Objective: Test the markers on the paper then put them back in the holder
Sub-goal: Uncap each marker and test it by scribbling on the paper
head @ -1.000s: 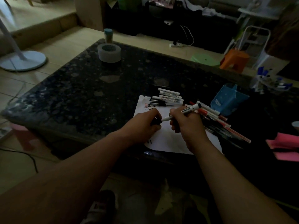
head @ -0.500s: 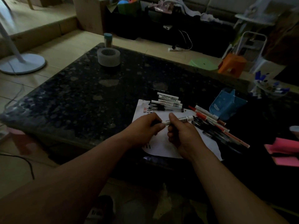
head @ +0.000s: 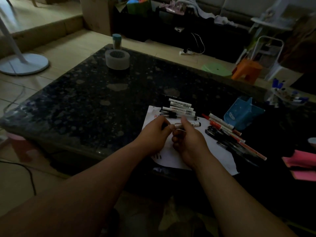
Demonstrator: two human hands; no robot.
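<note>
Hands closed together: left hand [head: 154, 132], right hand [head: 186, 139] grips clamped on marker [head: 195, 124].

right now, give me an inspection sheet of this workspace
surface: dark speckled stone table, dimly lit
job's things: white paper with test strokes; marker held in both hands; white markers above the paper; red and dark pens on the right; blue holder tipped over
clutter: tape roll; pink pads
grippers: left hand, right hand, both closed on the marker
cables: cord on the far floor
surroundings: fan base, orange stool
</note>
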